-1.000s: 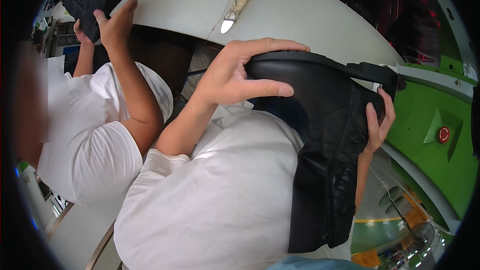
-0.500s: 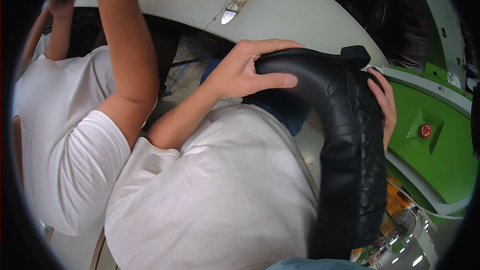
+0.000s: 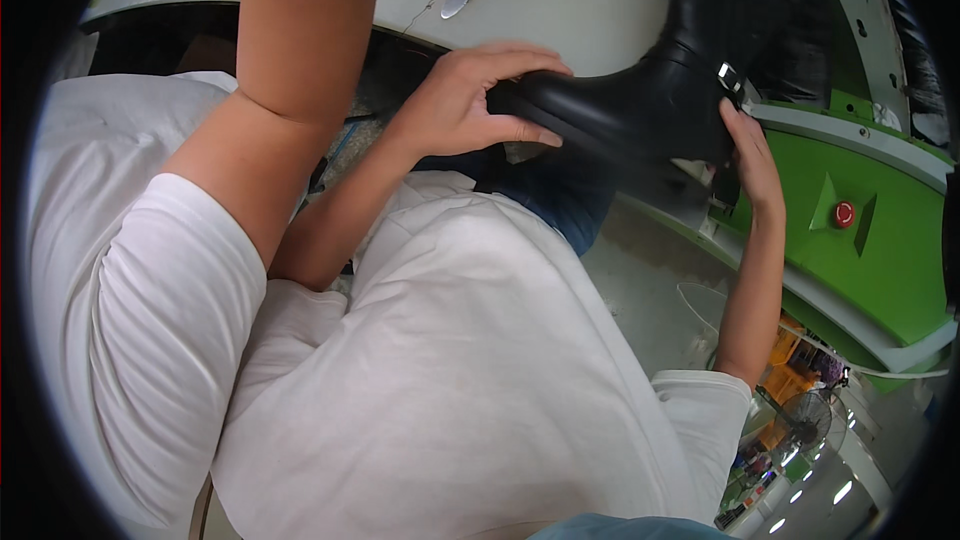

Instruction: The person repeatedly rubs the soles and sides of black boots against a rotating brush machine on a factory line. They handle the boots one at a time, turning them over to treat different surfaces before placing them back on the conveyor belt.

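While the black boot (image 3: 640,105) is steadied above the pale table (image 3: 560,0), its toe is gripped by the left hand (image 3: 470,100), fingers closed over it; its heel is cupped by the right hand (image 3: 750,155).

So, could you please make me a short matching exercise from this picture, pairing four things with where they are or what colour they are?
Things:
1. left hand
2. right hand
3. round button
4. black boot

Descriptions:
A. red, on the green panel
B. held between both hands
C. on the boot's toe
D. at the boot's heel, near a buckle

Pairs: 1-C, 2-D, 3-A, 4-B
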`<state>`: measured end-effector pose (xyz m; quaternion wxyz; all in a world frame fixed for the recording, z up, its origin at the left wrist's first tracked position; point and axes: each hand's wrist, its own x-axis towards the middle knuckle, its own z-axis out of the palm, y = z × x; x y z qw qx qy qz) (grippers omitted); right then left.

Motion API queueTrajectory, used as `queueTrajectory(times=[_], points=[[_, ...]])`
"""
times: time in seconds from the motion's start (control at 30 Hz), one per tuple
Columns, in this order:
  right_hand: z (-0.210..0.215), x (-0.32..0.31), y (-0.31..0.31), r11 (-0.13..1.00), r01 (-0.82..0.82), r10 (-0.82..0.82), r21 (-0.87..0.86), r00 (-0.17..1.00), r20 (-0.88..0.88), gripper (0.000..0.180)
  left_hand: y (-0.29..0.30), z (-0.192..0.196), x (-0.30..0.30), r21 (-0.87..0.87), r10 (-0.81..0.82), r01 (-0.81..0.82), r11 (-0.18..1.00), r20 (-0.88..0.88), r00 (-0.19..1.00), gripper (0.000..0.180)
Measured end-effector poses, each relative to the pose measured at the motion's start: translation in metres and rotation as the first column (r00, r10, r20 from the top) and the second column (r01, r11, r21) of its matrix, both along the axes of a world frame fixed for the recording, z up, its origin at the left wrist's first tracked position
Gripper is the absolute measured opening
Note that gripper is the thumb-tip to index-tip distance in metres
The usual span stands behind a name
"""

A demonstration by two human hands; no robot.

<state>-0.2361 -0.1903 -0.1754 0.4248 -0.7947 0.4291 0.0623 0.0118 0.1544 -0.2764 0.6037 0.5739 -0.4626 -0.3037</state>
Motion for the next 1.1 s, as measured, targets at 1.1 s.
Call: queueTrajectory(times=[1.1], points=[[0.021,0.076,0.113,0.883,-0.410,0.467,-0.227,0.807,0.361,0.060,-0.036,0.008,-0.022,-0.325,0.247,-0.152,0.934,0.275,0.929,0.047]])
